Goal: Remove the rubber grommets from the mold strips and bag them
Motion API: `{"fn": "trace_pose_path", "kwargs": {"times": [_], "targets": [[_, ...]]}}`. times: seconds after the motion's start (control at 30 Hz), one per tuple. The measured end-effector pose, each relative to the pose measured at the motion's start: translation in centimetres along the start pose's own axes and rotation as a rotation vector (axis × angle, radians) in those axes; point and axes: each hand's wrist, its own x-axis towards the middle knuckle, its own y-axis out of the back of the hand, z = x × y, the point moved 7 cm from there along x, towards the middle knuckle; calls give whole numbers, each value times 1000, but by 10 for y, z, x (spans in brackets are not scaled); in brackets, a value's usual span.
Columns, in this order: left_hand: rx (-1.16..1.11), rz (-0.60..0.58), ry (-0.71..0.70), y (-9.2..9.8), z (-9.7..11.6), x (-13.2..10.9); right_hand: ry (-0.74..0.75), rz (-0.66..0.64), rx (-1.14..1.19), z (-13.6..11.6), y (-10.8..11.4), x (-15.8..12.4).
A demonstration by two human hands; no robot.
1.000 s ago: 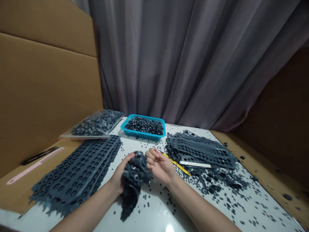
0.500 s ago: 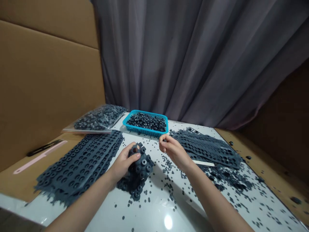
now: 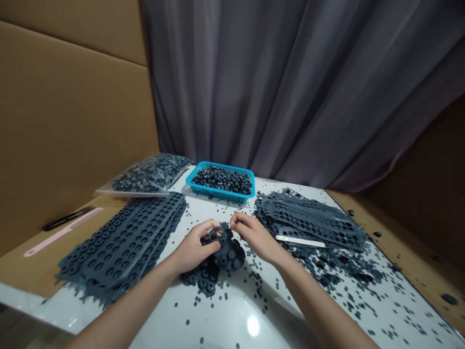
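A dark rubber sheet with round studs (image 3: 230, 254) is bent and bunched up at the middle of the white table. My left hand (image 3: 198, 245) grips its left side, thumb in front and fingers behind. At the sheet's upper right edge, my right hand (image 3: 250, 232) has thumb and forefinger pinched together; whatever is between the fingertips is too small to make out. Part of the sheet hangs down onto the table below my left hand. Behind both hands stands a blue basket (image 3: 220, 195) filled with small black pieces.
Stacked studded sheets (image 3: 119, 242) lie at the left, perforated sheets (image 3: 312, 218) at the right with a white strip (image 3: 301, 241). A clear bag of black pieces (image 3: 152, 173), a pink tool (image 3: 63, 232) and a black cutter (image 3: 69, 218) are farther left. Small black discs litter the table.
The bunched sheet has turned and shifted right in my left hand. My right hand has come down and left to the sheet's edge. The view has moved slightly.
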Motion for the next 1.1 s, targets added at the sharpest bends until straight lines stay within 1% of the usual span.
{"fn": "trace_pose_path", "kwargs": {"times": [0.07,0.13,0.2,0.27,0.33,0.43,0.5,0.6,0.7,0.77,0.83,0.9,0.97,1.0,1.07,1.1], "targets": [[6,2,-29,-2,2,-1,98,-12,-250,-9,-3,-4],[18,0,-52,-3,4,-2,162,-67,-399,-14,-9,-8],[11,0,-45,-4,2,-2,210,-126,-451,-17,-15,-11],[-11,-5,-2,-4,-2,-1,247,-174,-435,-18,-18,-11],[-29,-14,27,-2,-4,0,257,-222,-359,-17,-21,-11],[-56,-43,3,-1,-1,1,212,-275,-176,-9,-24,-7],[-57,-68,-11,-3,1,0,162,-277,-25,-2,-27,-4],[-105,-97,38,-7,-4,-1,91,-270,285,8,-36,-1],[-305,-54,86,-9,-13,-3,31,-216,611,11,-46,0],[-464,4,104,-7,-16,-3,32,-175,738,9,-48,0],[-645,38,131,-6,-18,-4,65,-149,834,4,-44,1],[-814,60,136,-4,-16,-4,106,-117,947,-1,-32,2],[-888,126,144,0,-15,-5,154,-95,1012,-3,-20,4],[-880,166,154,3,-17,-5,177,-96,997,-4,-16,5],[-789,229,157,8,-19,-5,219,-91,857,-5,-10,5],[-709,235,130,10,-19,-4,229,-82,744,-6,-9,5]]}}
